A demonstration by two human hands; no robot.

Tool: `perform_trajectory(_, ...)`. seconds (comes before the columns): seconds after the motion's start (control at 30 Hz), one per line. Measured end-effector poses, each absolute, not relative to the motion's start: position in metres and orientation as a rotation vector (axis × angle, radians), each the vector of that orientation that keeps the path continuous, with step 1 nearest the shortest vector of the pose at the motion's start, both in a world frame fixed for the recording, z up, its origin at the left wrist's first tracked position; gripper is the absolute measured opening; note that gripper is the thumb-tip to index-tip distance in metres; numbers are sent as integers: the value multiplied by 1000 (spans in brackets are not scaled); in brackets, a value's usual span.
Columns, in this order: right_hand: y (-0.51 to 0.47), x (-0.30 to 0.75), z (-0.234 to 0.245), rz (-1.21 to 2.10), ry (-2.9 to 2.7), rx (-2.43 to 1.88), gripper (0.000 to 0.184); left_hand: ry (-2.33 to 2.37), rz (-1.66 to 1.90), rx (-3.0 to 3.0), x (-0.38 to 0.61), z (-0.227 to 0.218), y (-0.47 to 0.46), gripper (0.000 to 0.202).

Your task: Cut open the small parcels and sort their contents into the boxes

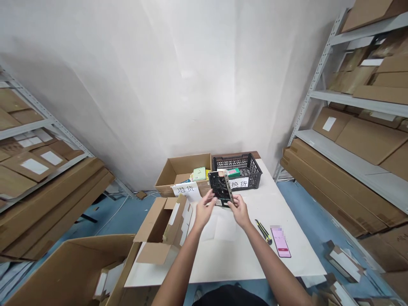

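A flat black item with a patterned edge (219,185), like a small box or a book, is held up over the table between my two hands. On its lower left side my left hand (204,209) grips it, fingers closed on the edge. My right hand (239,210) pinches its lower right side. A white label with a barcode shows near its bottom. White paper (219,225) lies on the table below. To the right of my right hand are a yellow-and-black box cutter (263,232) and a phone with a pink screen (281,241).
Behind stand a cardboard box (165,176) with small packages and a black plastic basket (256,178) with a green package, both with paper signs. An opened carton (151,221) sits left; a larger one (76,255) stands lower left. Loaded shelves (360,100) flank both sides.
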State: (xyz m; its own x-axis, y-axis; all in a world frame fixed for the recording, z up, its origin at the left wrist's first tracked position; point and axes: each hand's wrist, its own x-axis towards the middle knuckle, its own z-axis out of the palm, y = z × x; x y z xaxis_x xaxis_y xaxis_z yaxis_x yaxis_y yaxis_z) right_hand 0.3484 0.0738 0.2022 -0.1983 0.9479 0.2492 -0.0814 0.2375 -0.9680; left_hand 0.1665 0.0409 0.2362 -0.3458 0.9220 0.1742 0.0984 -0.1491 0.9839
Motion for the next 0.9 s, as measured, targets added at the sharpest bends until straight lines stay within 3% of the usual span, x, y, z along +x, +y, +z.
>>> perform_trajectory(0.13, 62, 325, 209, 880, -1751, -934, 36, 1312, 1603, 1233, 198, 246, 38, 71)
perform_trajectory(0.27, 63, 306, 214, 888, -1891, -756, 50, 1328, 1652, 1098, 183, 252, 42, 69)
perform_trajectory(0.4, 80, 295, 215, 954, -1973, -633, 50, 1314, 1717, 1039, 141, 248, 54, 62)
perform_trajectory(0.53, 115, 289, 205, 1006, -1661, -869, 55, 1169, 1584, 972, 86, 241, 69, 70)
perform_trajectory(0.63, 140, 276, 193, 1336, -1398, -931, 64, 1046, 1403, 987, 45, 238, 84, 73)
perform_trajectory(0.73, 154, 250, 186, 1618, -1225, -839, 58, 1008, 1345, 1037, 14, 234, 105, 75)
perform_trajectory(0.9, 170, 200, 180, 1545, -1061, -892, 55, 1051, 1433, 1016, -23, 204, 143, 92)
